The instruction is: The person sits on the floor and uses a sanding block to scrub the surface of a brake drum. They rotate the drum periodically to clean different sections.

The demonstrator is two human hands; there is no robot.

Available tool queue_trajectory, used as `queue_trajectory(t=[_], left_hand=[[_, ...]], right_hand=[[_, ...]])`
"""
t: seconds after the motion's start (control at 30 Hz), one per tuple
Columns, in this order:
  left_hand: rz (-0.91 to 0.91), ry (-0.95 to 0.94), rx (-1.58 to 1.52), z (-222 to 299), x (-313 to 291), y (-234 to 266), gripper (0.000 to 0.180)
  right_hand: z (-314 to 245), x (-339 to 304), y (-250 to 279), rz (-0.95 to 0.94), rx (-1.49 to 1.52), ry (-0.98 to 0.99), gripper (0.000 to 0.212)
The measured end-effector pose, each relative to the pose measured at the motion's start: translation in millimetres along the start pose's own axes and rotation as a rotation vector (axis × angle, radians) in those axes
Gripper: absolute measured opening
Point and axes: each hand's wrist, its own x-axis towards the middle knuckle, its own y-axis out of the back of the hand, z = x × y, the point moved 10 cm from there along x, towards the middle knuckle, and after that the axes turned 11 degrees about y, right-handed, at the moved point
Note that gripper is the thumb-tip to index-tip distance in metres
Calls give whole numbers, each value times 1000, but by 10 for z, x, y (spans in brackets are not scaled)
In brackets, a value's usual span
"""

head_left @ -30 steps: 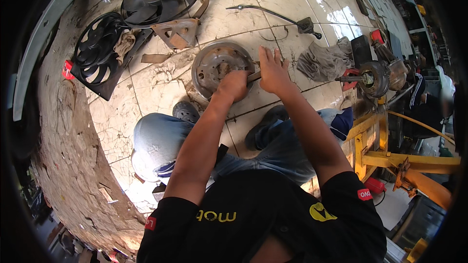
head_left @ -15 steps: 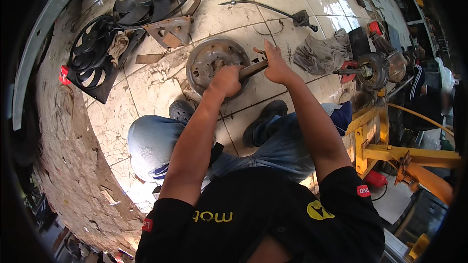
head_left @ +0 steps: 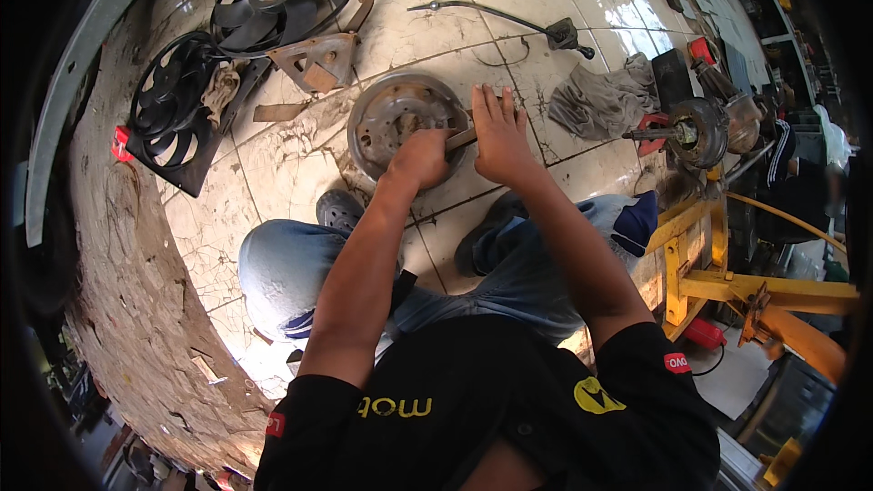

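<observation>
My left hand (head_left: 423,159) is closed round one end of a brake shoe (head_left: 462,139), a curved, worn metal piece held just above the floor. My right hand (head_left: 502,145) lies flat with its fingers stretched out, against the shoe's far end, and covers much of it. Under and beside my left hand sits a round, rusty brown metal brake plate (head_left: 377,118) with holes in it. My left wrist and fist hide part of its near right side.
Two black radiator fans (head_left: 250,14) and a rusty bracket (head_left: 316,59) lie at the far left. A lever with a rod (head_left: 491,14) is ahead. At right are a grey rag (head_left: 600,100), a hub assembly (head_left: 696,136) and a yellow steel frame (head_left: 691,282).
My right hand has turned and flattened over the shoe's end, its fingers now pointing away from me. The left hand keeps its grip in nearly the same place.
</observation>
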Motion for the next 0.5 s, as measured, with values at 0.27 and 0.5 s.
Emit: queue_trajectory(t=[0.27,0.5], left_hand=[[-48,39,-19,77,-53,23,40],[8,-8,51,-13,-20,-90,45]], right_hand=[[171,169,-55,-75,26,-45,101],[-77,-76,-68,-11,-9,45,98]])
